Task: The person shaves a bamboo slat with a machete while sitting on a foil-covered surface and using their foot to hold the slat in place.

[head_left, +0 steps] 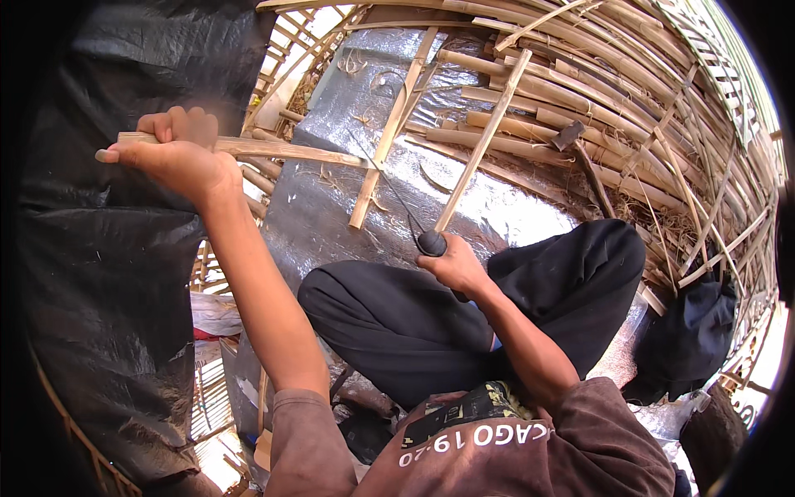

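Bamboo strip (281, 150) at far left, left hand (178, 153) with grip closed round it. Right hand (457, 267), nearer, grips a dark-handled knife (431, 243), thin blade at the strip's right end. Silvery sheet (319, 186) below; split bamboo lengths (517, 125) far right.

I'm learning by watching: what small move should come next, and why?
Perhaps bring the left hand inward, sliding the bamboo strip across the knife in the right hand: the left arm is outstretched, and the strip's tip appears to meet the knife.
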The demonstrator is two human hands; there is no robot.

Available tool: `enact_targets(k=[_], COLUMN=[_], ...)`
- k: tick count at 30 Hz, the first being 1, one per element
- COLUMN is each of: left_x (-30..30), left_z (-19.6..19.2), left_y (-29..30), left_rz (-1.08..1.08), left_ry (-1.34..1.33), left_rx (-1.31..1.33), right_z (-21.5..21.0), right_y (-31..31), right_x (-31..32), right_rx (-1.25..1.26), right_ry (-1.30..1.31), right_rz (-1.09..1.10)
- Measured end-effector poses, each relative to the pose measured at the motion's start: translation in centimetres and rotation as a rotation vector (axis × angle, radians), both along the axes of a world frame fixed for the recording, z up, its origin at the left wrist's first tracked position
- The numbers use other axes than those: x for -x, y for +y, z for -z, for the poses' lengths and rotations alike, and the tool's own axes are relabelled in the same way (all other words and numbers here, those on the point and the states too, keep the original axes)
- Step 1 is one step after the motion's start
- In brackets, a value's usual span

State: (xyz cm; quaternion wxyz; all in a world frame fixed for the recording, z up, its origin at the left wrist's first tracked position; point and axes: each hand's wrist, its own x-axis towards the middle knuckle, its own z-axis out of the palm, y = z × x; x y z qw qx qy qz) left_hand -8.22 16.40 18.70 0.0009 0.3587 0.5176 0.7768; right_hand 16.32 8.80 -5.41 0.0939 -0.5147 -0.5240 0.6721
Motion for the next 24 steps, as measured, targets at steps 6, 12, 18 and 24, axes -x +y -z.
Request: enact_targets(k=[6, 12, 18, 24], left_x=[0.5, 0.9, 1.8, 2.8], left_z=[-0.1, 0.5, 0.3, 0.3], left_y=[-1.0, -1.9, -1.7, -2.3], left_rz=[-0.038, -0.047, -0.057, -0.042], left_ry=[-0.076, -0.074, -0.111, -0.150], left_rx=[0.013, 0.024, 0.009, -0.019], right_z=[1.2, 3.5, -0.7, 4.2], right_y=[-1.1, -0.2, -1.0, -0.8], right_x=[0.6, 0.8, -0.7, -2.5], right_rx=[-0.257, -0.123, -0.222, -0.091], right_ry=[-0.056, -0.150, -0.074, -0.177], right_rz=[-0.067, -0.050, -0.072, -0.074])
